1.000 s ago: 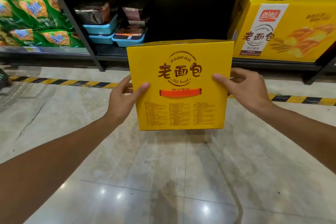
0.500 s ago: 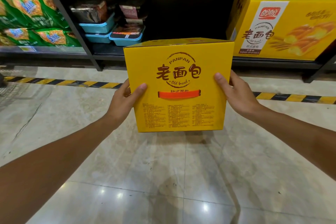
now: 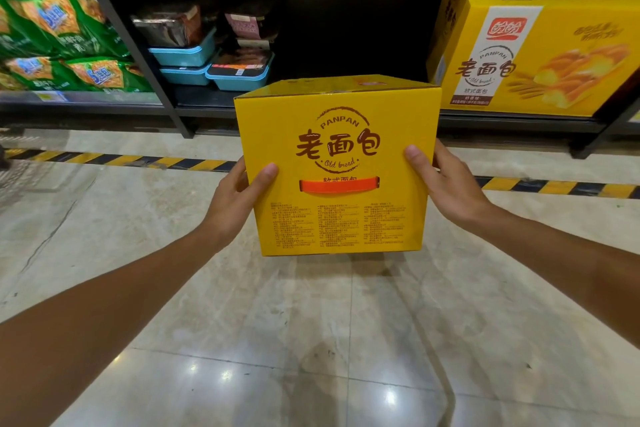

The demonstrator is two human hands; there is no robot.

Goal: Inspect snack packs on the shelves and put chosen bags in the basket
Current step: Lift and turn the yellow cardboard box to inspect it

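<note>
The square yellow cardboard box of "Old bread" [image 3: 337,170], printed in brown and fitted with an orange plastic carrying strap [image 3: 339,185], was held upright in the air above the pale polished stone floor [image 3: 311,340], in front of the lowest dark metal shelf [image 3: 207,104] and clear of it. The left hand [image 3: 235,204] gripped the box's left edge, thumb pressed on the printed front face and fingers [image 3: 239,172] curled round behind. The right hand [image 3: 446,184] gripped the opposite edge in the same way, thumb on the front, its remaining fingers hidden behind the box. The panel of small print faced the camera, which suggested that the inspection step was in hand. No basket could be made out with certainty; a grey mesh form at the far left edge was too blurred to identify, so placing of the box appeared not yet done. On the shelf behind, to the right, stood a larger yellow carton of the same bread [image 3: 533,55], well apart from the held box. To the left lay stacked blue plastic trays of wrapped snacks [image 3: 211,62], and further left, green foil snack bags [image 3: 65,42]. A yellow-and-black striped hazard tape [image 3: 114,160] ran along the floor beneath the shelving.
</note>
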